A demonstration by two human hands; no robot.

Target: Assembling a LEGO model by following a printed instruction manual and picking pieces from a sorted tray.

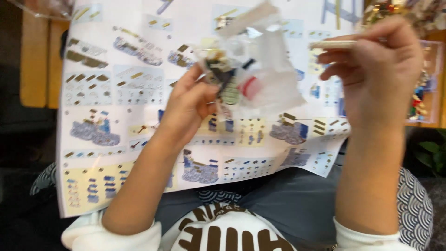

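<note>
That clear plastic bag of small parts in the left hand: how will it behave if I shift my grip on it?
The clear plastic bag looks crumpled and thin, so it will probably flop and fold. The small parts bunch near the left hand, so weight likely sags there. The glossy film may be slippery.

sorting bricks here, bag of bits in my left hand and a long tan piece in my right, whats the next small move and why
Probably set the long tan piece down on the instruction sheet. The right hand pinches it, while the left hand alone grips the clear plastic bag of small pieces above the lap. A free right hand could steady the bag.
</note>
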